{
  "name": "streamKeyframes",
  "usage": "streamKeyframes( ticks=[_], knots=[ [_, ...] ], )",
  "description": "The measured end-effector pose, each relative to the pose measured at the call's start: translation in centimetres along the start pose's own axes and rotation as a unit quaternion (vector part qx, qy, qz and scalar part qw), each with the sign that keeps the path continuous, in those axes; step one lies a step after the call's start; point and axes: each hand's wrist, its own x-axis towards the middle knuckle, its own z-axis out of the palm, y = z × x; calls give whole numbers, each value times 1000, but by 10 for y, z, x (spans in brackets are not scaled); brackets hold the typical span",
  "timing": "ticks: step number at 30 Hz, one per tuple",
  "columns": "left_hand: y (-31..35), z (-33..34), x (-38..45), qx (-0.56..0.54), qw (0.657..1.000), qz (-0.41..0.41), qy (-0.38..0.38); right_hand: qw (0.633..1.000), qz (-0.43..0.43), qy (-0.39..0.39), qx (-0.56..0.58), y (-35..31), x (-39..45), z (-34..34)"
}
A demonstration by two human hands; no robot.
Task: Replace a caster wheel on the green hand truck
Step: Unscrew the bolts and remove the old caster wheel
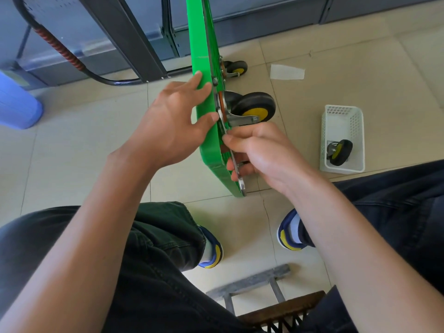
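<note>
While the right hand (262,155) grips a wrench (236,168) and the left hand (173,123) lies open, a basket (343,111) holds one caster (339,152).

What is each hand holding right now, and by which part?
The right hand grips a wrench along its shaft. The left hand holds nothing; its straight fingers press on the green deck beside the caster wheel.
</note>
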Motion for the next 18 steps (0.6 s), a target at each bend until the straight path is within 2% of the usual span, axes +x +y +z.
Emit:
streamKeyframes(
  ticks=[7,9,12,18],
  knots=[
    [0,1,1,-4,1000,-3,1,993,-52,13,-104,18,4,4],
    [-1,1,1,-5,1000,0,2,977,-100,38,-186,29,10,4],
    [-3,1,0,-8,1000,2,1,927,-175,97,-318,48,28,1],
    [-4,2,0,-14,1000,2,2,900,-222,118,-356,56,51,-10]
  ],
)
